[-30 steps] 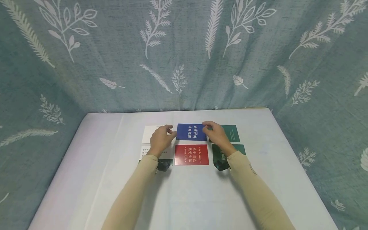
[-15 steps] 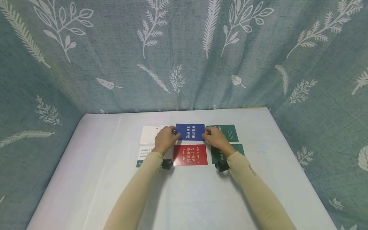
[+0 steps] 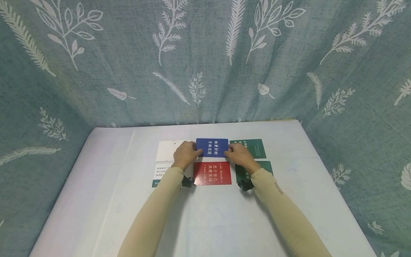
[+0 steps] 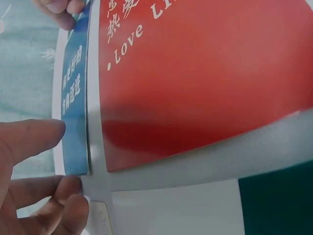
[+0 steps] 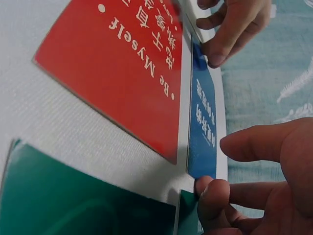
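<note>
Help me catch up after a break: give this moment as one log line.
left hand: holds blue card, left end | right hand: holds right end | red card: in front, gap between

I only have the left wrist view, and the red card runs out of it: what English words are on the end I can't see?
Observer: The red card reads "Be Myself" there, in the right wrist view.
Operator: What lies to the person's right of it?
Observer: A green card, partly covered by the right sleeve.
Operator: And the blue card's place in the layout?
Observer: The blue card is the middle one in the far row of three.
</note>
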Action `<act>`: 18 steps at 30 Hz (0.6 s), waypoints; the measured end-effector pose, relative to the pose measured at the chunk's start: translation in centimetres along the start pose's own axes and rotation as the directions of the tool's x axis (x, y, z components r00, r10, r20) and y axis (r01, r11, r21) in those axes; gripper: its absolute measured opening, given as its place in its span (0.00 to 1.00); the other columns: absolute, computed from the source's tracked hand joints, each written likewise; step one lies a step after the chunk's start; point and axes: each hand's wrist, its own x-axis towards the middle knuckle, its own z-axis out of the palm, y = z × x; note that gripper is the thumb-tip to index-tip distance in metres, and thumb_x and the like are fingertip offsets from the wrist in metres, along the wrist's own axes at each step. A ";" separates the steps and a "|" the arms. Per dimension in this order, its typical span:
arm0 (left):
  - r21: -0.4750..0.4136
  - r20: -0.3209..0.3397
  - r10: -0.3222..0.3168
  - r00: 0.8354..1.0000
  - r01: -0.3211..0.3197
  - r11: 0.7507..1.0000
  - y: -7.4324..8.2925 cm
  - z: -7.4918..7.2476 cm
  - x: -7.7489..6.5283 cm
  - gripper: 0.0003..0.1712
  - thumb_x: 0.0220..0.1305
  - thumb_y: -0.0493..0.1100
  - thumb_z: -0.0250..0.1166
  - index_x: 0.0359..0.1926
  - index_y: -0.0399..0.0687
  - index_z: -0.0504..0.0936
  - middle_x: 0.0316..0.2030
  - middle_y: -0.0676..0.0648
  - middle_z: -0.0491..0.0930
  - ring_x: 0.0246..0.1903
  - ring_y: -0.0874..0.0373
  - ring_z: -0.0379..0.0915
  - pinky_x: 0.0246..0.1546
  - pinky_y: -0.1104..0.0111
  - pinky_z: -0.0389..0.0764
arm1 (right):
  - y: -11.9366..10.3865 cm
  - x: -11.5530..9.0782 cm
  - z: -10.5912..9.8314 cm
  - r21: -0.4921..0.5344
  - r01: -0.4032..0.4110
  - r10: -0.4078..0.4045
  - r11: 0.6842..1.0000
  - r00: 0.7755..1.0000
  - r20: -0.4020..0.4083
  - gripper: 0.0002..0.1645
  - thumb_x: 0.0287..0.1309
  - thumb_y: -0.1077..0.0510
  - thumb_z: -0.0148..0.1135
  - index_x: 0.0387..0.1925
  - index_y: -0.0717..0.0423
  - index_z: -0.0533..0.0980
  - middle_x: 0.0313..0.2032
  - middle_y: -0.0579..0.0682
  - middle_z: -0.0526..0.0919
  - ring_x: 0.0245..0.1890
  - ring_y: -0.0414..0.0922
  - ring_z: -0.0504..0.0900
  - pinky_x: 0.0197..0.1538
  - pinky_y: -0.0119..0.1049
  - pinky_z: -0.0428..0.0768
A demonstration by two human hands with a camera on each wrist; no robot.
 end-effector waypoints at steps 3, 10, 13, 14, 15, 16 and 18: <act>-0.021 0.016 -0.022 1.000 0.022 1.000 0.1 0.0 0.0 0.24 0.65 0.55 0.68 0.51 0.40 0.85 0.45 0.41 0.85 0.43 0.46 0.82 0.45 0.53 0.80 | -0.1 0.1 0.1 -0.019 0.003 -0.004 1.000 1.000 -0.003 0.33 0.67 0.50 0.58 0.67 0.65 0.71 0.51 0.59 0.80 0.51 0.53 0.77 0.57 0.49 0.76; -0.081 0.035 -0.047 0.998 0.049 0.996 0.1 -0.2 0.1 0.30 0.66 0.54 0.68 0.62 0.40 0.80 0.58 0.39 0.81 0.56 0.42 0.78 0.55 0.51 0.76 | -0.2 0.2 0.0 0.021 -0.016 0.016 1.000 1.000 0.002 0.34 0.67 0.51 0.59 0.68 0.65 0.70 0.53 0.60 0.80 0.49 0.53 0.77 0.56 0.49 0.77; -0.117 0.034 -0.047 0.998 0.051 0.992 0.0 -0.2 0.1 0.30 0.66 0.53 0.67 0.62 0.41 0.80 0.59 0.39 0.80 0.57 0.42 0.77 0.55 0.51 0.75 | -0.2 0.2 0.0 0.075 -0.045 0.045 0.996 0.999 -0.001 0.35 0.66 0.50 0.59 0.70 0.64 0.68 0.63 0.61 0.76 0.54 0.54 0.76 0.62 0.53 0.74; -0.133 0.033 -0.048 0.998 0.052 0.990 0.0 -0.2 0.1 0.29 0.66 0.53 0.67 0.63 0.41 0.80 0.59 0.39 0.80 0.57 0.42 0.76 0.56 0.51 0.74 | -0.1 0.2 -0.1 0.096 -0.052 0.052 0.994 0.999 -0.002 0.35 0.66 0.51 0.59 0.70 0.64 0.68 0.64 0.61 0.75 0.55 0.55 0.76 0.63 0.54 0.73; -0.152 0.032 -0.052 0.998 0.056 0.987 -0.1 -0.2 0.1 0.29 0.66 0.53 0.67 0.62 0.41 0.80 0.59 0.39 0.80 0.58 0.42 0.76 0.56 0.50 0.74 | -0.1 0.2 -0.1 0.115 -0.059 0.059 0.992 0.998 -0.002 0.35 0.66 0.51 0.58 0.70 0.64 0.69 0.65 0.61 0.74 0.56 0.55 0.76 0.64 0.54 0.72; -0.173 0.030 -0.056 0.998 0.060 0.983 -0.2 -0.1 0.1 0.29 0.66 0.52 0.66 0.62 0.41 0.80 0.59 0.39 0.80 0.58 0.42 0.76 0.57 0.50 0.74 | 0.0 0.1 -0.1 0.137 -0.066 0.066 0.988 0.998 -0.001 0.35 0.66 0.51 0.58 0.70 0.63 0.69 0.66 0.61 0.74 0.57 0.55 0.76 0.64 0.54 0.72; -0.209 0.020 -0.062 0.998 0.065 0.976 -0.4 -0.1 0.0 0.28 0.65 0.52 0.66 0.62 0.42 0.80 0.60 0.40 0.80 0.59 0.42 0.75 0.57 0.50 0.74 | 0.1 0.1 -0.1 0.180 -0.077 0.078 0.981 0.997 0.001 0.34 0.66 0.51 0.58 0.69 0.62 0.70 0.65 0.61 0.74 0.58 0.55 0.76 0.64 0.55 0.72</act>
